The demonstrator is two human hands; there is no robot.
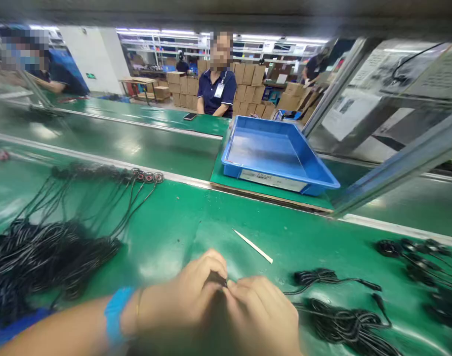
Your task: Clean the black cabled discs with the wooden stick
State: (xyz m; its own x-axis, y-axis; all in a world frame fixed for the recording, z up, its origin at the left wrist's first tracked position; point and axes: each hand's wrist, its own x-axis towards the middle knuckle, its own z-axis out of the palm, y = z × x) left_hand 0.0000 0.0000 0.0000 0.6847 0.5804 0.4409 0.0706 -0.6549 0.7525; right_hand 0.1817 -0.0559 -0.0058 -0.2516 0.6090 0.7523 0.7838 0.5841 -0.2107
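My left hand (pixel 194 287), with a blue band on its wrist, is closed around a small black part (pixel 219 279) low in the middle of the head view. Fingertips of my right hand (pixel 265 309) pinch at the same part from the other side. Most of the part is hidden by my fingers and blurred, so its kind cannot be made out. Just beyond my hands a thin pale stick (pixel 252 245) lies on the green work surface (pixel 196 212). Right of my right hand are coiled black cables (pixel 344 321) with plug-like ends.
A big heap of black cables (pixel 55 247) with round ends covers the left side. More round-ended black cables (pixel 429 267) lie far right. A blue tray (pixel 281 183) stands on a raised board behind, beside a metal post (pixel 399 168). A person (pixel 216 91) faces me across the line.
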